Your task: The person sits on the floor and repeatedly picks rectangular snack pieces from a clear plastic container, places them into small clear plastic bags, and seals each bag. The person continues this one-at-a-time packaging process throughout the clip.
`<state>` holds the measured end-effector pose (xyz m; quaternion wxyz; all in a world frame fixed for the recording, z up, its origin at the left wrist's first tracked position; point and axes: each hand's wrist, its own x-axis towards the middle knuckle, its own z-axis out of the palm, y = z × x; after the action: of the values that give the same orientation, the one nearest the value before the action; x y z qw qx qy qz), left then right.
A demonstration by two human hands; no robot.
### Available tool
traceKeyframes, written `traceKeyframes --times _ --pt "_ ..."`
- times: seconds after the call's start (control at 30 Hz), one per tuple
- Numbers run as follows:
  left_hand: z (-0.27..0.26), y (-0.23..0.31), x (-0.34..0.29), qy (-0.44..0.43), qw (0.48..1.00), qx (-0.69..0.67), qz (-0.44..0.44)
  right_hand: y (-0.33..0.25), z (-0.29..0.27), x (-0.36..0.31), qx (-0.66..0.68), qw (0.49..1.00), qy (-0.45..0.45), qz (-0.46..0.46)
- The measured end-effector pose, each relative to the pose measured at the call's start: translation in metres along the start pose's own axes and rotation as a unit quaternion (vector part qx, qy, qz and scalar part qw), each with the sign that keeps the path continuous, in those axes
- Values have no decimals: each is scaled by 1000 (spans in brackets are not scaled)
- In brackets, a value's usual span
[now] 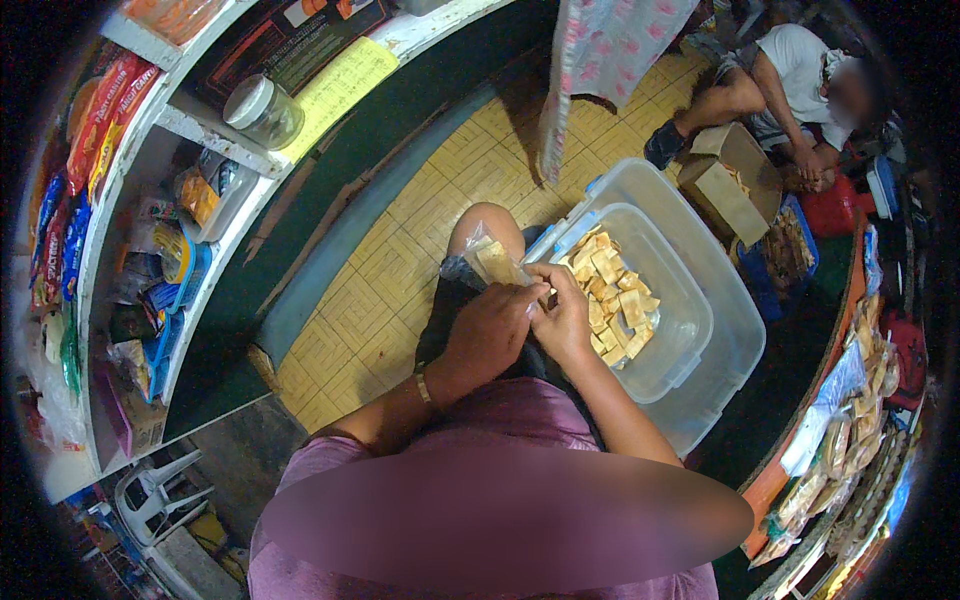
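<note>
A small clear plastic bag [492, 260] with flat tan pieces inside is held in front of me, above my knee. My left hand [492, 325] is closed at the bag's gathered end. Close against it, my right hand [563, 312] pinches the same end, and the fingers of both hands meet there. Just right of my hands stands a large translucent plastic bin [715, 335]. Golden-brown square crackers [612, 295] lie heaped in its left part. What exactly lies between my fingertips is too small to tell.
At left are white shelves [225, 135] with a lidded jar [262, 112] and snack packs. A person [795, 85] sits at the far right beside an open cardboard box [728, 185]. Filled bags [840, 450] line the right side. A floral curtain [605, 60] hangs ahead.
</note>
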<state>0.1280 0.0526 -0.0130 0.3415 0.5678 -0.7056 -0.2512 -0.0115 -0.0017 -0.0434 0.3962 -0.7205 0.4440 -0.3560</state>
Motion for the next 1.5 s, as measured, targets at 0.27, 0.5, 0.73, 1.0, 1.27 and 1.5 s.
traceKeyframes --times 0.27,0.5,0.73,1.0,1.27,1.5 --pt "-1 -1 -5 -22 999 16 29 0 4 4 -39 996 -60 -56" --pt "-5 3 -12 48 997 60 -33 4 3 11 -47 993 -81 -65" --pt "-16 -4 -10 4 980 171 -104 1 8 4 -18 997 -74 -34" --pt "3 -4 -9 18 998 37 -49 -2 12 12 -31 997 -67 -13" --pt "1 -10 -20 48 985 132 -103 9 16 14 -136 985 -89 -53" --pt "-2 -17 -23 69 992 70 -81 0 12 8 -81 987 -94 -98"
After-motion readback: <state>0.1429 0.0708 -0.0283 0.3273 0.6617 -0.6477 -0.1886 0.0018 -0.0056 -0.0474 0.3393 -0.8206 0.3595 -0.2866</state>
